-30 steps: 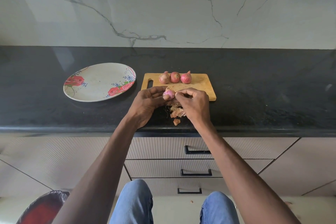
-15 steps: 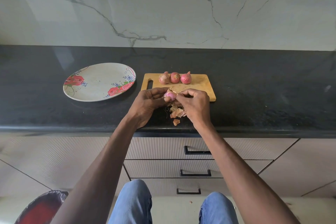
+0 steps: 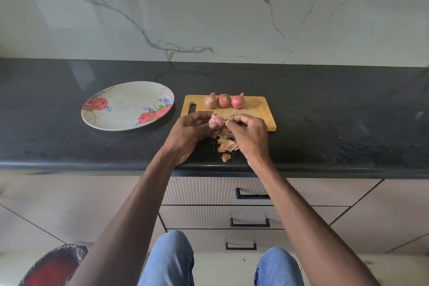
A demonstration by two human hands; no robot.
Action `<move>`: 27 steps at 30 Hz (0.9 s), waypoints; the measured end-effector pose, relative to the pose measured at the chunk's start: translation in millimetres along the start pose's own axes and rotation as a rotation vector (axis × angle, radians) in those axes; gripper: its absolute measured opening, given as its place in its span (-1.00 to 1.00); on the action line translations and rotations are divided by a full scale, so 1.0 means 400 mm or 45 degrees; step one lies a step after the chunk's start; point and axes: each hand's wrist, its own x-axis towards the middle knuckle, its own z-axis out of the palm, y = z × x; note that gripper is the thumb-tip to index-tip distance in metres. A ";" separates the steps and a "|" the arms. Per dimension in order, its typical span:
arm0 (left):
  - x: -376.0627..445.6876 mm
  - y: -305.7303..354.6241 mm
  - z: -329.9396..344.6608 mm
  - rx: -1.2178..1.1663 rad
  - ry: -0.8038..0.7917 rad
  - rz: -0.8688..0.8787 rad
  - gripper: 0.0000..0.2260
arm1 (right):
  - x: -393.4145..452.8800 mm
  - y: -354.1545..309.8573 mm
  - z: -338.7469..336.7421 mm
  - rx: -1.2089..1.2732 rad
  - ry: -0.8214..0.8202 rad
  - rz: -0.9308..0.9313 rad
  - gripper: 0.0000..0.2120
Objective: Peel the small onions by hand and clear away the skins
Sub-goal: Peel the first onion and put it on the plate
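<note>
Peeling the fourth small onion over the counter's front edge.

The left hand (image 3: 185, 132) grips the half-peeled onion (image 3: 216, 121), which now shows more bare pink flesh than a second ago, while the right hand (image 3: 246, 132) pinches skin at its tip. Loose skins (image 3: 226, 146) lie beneath by the front edge. Three unpeeled onions (image 3: 224, 100) wait along the far edge of the cutting board (image 3: 255, 111); the plate (image 3: 127, 105) sits left. Most peeling remains.

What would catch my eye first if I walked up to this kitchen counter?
Probably the two hands meeting at the black counter's front: the left hand holds a small pink onion while the right hand pinches its skin. Behind them, three unpeeled reddish onions line a wooden cutting board.
</note>
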 end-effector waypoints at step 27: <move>0.000 0.011 0.011 -0.153 0.058 -0.020 -0.65 | -0.001 -0.004 -0.003 0.078 -0.030 -0.016 -0.83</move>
